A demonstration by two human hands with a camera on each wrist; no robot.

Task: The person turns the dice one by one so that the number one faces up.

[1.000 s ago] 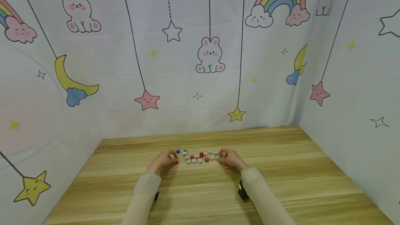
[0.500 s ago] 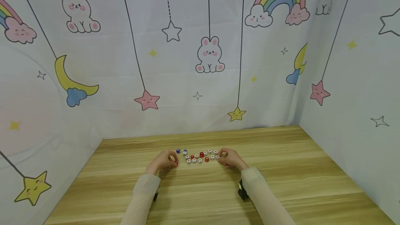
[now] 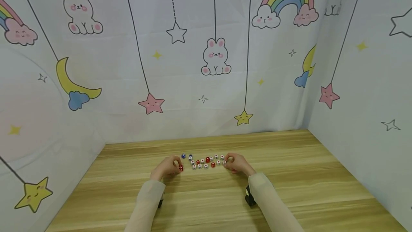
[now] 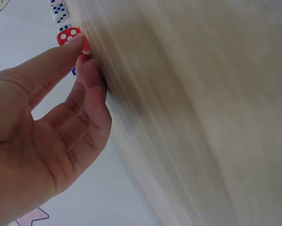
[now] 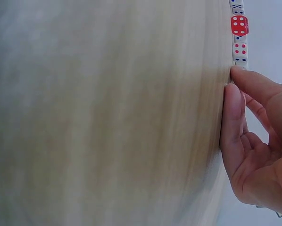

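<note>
In the head view my left hand [image 3: 167, 165] pinches a small red die [image 3: 181, 168] with white pips at the left end of the group. The left wrist view shows this red die [image 4: 68, 35] at the thumb tip, the other fingers curled below. My right hand [image 3: 236, 163] is at the group's right end, its thumb and fingertip closed about a white die [image 3: 224, 162]; in the right wrist view the fingers mostly hide that die. Between the hands lie several white dice [image 3: 200, 166] and a few red dice [image 3: 213, 165], in loose rows.
Two blue-marked dice stand behind the left hand: a blue die [image 3: 183, 156] and a white-and-blue die [image 3: 190, 157]. The wooden table [image 3: 206, 203] meets a patterned cloth backdrop [image 3: 180, 81] at its rear and sides. Black wrist devices [image 3: 250, 196] hang below the sleeves.
The red die in my left hand has turned between the fingers, so its white pips now face the head camera. It sits slightly lower. My right hand keeps its place.
</note>
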